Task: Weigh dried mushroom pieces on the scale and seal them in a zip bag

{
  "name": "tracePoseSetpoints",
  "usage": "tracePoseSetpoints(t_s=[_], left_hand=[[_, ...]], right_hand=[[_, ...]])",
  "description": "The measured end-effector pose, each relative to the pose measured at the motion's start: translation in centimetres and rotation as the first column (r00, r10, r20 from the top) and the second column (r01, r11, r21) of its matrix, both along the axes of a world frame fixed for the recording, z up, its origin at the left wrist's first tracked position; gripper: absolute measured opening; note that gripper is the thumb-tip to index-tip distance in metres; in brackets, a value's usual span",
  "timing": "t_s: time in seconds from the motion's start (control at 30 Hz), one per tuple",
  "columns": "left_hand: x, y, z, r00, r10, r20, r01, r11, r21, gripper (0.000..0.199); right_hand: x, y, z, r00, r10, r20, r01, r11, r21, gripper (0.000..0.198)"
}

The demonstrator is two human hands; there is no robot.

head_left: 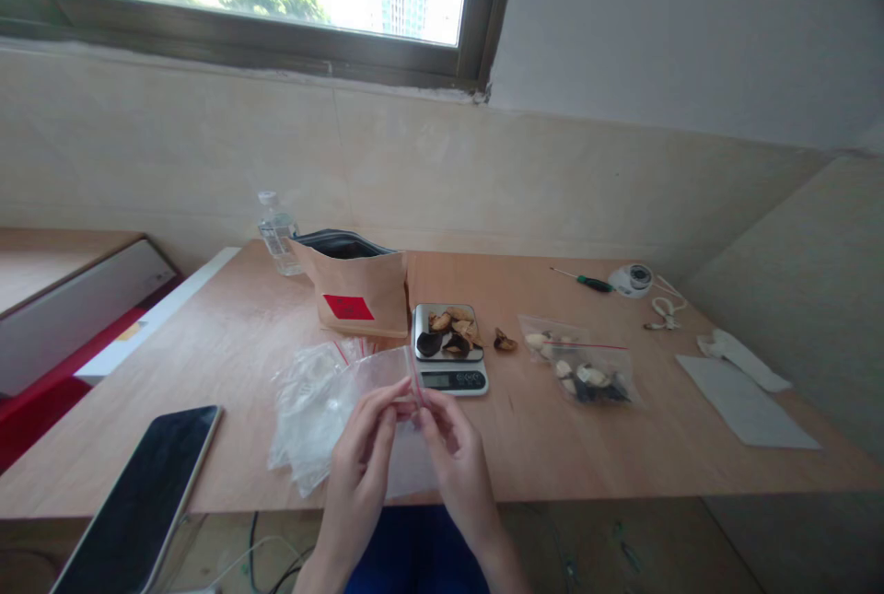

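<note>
Both my hands pinch the red-striped top edge of a clear zip-lock bag [412, 470], near the table's front edge. My left hand [366, 447] grips it from the left, and my right hand [452, 447] has thumb and fingers closed on the same strip. Just beyond them stands a small digital scale [450, 380] with dried brown and dark slices [452, 329] on its plate. One dried piece [504, 341] lies on the table right of the scale. A pile of clear zip-lock bags [304, 419] is left of my hands.
Behind the pile stands an open brown paper pouch [359, 285] beside a plastic bottle [277, 235]. Filled zip bags [594, 378] lie right of the scale. Farther right are a screwdriver [594, 284], a white camera [630, 281] and white paper [746, 401]. A tablet [145, 493] overhangs the front left edge.
</note>
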State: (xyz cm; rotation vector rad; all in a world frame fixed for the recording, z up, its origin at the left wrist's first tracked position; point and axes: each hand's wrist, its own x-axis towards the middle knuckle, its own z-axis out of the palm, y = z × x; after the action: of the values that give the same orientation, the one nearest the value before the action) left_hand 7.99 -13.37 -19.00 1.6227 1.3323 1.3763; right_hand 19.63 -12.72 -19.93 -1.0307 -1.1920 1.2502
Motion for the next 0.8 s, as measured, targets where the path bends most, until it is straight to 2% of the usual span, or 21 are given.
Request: tracePoseSetpoints(t_s=[0.13,0.23,0.37,0.47,0.57,0.7,0.77,0.8], left_hand=[[-0.8,-0.5,-1.3,0.956,-0.056,-0.287,0.106,0.981,0.16,0.041],[-0.9,-0.8,-2.1,0.926,-0.009,-0.376,0.114,0.959,0.258,0.051],[-1.1,-1.1,-2.3,0.948,0.085,-0.308,0.037,0.928,0.37,0.044],[-1.5,-1.2,-2.0,0.957,0.084,-0.277,0.037,0.914,0.404,0.03],[-1.7,-1.2,-1.7,0.965,0.083,-0.248,0.021,0.921,0.389,0.019],[-1.3,-1.3,-1.7,0.977,0.072,-0.199,0.003,0.935,0.354,0.015],[-1.2,-1.4,-1.8,0.989,0.065,-0.131,-0.021,0.95,0.311,0.012],[-1.3,-1.3,-1.9,0.994,0.094,-0.062,-0.072,0.955,0.287,0.011]], right_hand=[[1.1,0.2,0.0,0.996,-0.017,-0.082,0.007,0.993,-0.114,0.03],[1.1,-0.1,-0.1,0.988,-0.019,-0.156,-0.013,0.979,-0.202,0.032],[0.6,-0.4,-0.5,0.987,-0.06,-0.151,0.021,0.968,-0.251,0.03],[0.3,-0.4,-0.5,0.988,-0.093,-0.12,0.059,0.964,-0.26,0.029],[0.3,-0.4,-0.4,0.99,-0.085,-0.115,0.051,0.962,-0.269,0.029],[0.8,-0.5,-0.7,0.991,-0.044,-0.125,0.01,0.966,-0.259,0.032],[1.5,-0.2,-1.1,0.992,-0.041,-0.122,0.009,0.967,-0.253,0.036],[2.0,-0.1,-1.3,0.992,-0.052,-0.118,0.021,0.969,-0.248,0.038]])
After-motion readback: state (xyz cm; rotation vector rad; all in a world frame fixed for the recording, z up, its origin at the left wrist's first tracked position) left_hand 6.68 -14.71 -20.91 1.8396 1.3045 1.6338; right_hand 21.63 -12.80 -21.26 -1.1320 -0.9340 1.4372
